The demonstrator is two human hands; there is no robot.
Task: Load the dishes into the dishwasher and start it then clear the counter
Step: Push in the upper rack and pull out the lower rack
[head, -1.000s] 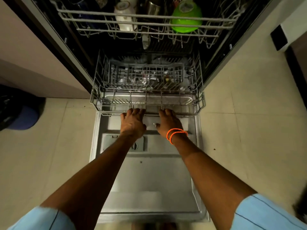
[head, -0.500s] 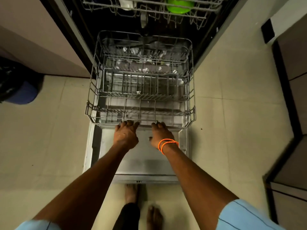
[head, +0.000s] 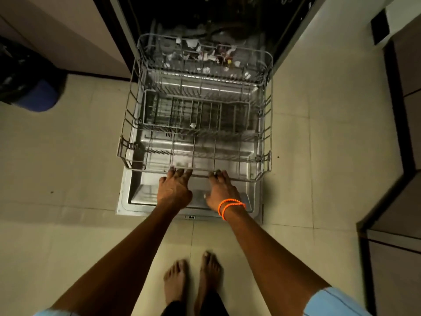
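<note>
The dishwasher [head: 205, 17] occupies the 12 o'clock sector of my view, its cavity dark and its door [head: 134, 201] lowered flat toward me over the tiled floor [head: 68, 156]. The lower rack [head: 127, 115] sits extended over that door, its front rail near the door's outer lip; it carries no plates or bowls that I can identify, only small pale scraps at its 12 o'clock end, which are too blurred to name. My left hand [head: 174, 190] and right hand [head: 222, 192] are side by side, a short gap apart, at the 6 o'clock edge of the rack, fingers hooked over the front rail and gripping it. The right wrist carries two orange bands [head: 230, 207]. A dark bin [head: 29, 87] stands at 9 o'clock, cabinet fronts [head: 401, 156] at 3 o'clock, and my bare feet [head: 193, 279] at 6 o'clock. No dishes for loading are in view. Current step, as I judge it: positioning the lower rack for loading. Next move: release the rail with both hands, confirm the rack is stable on the door, then turn to the counter and fetch the first dishes.
</note>
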